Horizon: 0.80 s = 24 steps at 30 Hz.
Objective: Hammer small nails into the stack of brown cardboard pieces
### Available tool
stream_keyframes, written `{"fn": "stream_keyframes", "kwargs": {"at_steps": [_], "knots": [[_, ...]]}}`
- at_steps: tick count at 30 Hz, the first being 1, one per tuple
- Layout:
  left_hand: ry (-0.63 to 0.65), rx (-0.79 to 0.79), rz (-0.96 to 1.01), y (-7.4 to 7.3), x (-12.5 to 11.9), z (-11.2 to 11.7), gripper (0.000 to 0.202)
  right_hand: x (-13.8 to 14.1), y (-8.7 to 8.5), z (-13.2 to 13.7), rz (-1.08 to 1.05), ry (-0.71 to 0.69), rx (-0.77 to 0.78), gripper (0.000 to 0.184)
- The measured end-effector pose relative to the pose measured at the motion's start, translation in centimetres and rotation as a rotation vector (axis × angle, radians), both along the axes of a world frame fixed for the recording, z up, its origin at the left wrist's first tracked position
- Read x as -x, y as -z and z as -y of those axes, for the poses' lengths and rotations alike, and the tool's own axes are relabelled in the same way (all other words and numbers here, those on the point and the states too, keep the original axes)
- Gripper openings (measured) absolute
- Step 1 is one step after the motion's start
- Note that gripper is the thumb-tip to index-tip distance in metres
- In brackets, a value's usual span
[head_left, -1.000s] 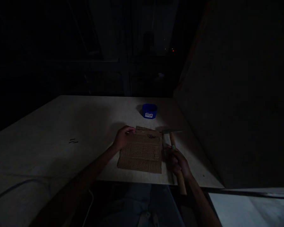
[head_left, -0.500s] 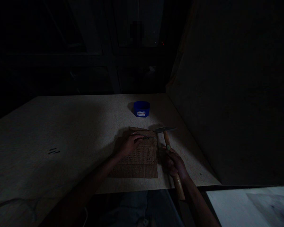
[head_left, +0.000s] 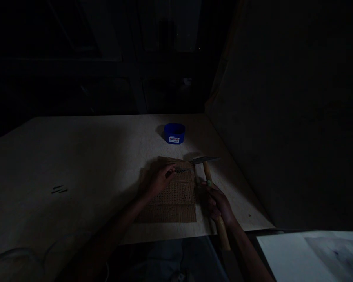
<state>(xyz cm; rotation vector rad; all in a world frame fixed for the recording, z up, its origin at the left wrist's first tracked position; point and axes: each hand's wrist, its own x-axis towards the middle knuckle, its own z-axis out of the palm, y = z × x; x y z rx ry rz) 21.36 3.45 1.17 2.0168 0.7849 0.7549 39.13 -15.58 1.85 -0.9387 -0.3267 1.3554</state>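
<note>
My right hand (head_left: pixel 219 203) is wrapped round the wooden handle of a hammer (head_left: pixel 206 166), held above the table with its metal head pointing away from me. A stack of brown cardboard sheets (head_left: pixel 173 196), pricked with many small holes, lies before me. Over its upper part my left hand (head_left: pixel 161 180) has its fingertips drawn together in a pinch; anything between them is too dark to make out. Just right of those fingertips, a short row of small dark pieces (head_left: pixel 181 170), possibly nails, sits on the cardboard.
Beyond the cardboard stands a blue plastic tub (head_left: pixel 174 135) with a white label. Three dark nails (head_left: pixel 59 190) lie on the table (head_left: pixel 106 156) at left. A cable (head_left: pixel 17 250) runs across the front left. A dark wall (head_left: pixel 270 137) borders the right side.
The view has shifted slightly. My left fingers stay pinched by the row of dark pieces, and the hammer is still in my right hand at nearly the same spot.
</note>
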Motion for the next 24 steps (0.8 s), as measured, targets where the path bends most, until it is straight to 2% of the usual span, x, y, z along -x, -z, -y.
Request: {"fn": "stream_keyframes", "kwargs": {"at_steps": [4,9,14,18,21,24], "knots": [[0.001,-0.003,-0.004,0.5,0.0,0.0,0.032,0.7,-0.9,0.2,0.117,0.044,0.065,0.045],[-0.032,-0.011,0.018,1.4,0.1,0.1,0.031,1.9,-2.6,1.1,0.343,-0.005,0.197,0.055],[-0.038,-0.005,0.042,1.8,-0.1,0.2,0.03,3.0,-6.2,2.3,0.606,-0.056,0.24,0.06],[-0.051,-0.008,0.044,2.4,-0.3,0.1,0.029,3.5,-8.9,2.5,0.83,-0.167,0.222,0.053],[-0.059,-0.002,0.023,2.8,-0.4,0.0,0.031,3.8,-9.5,1.9,1.015,-0.201,0.155,0.047],[-0.07,0.029,-0.004,3.0,-0.4,0.1,0.036,4.2,-9.0,1.0,1.073,-0.256,0.167,0.052]]}}
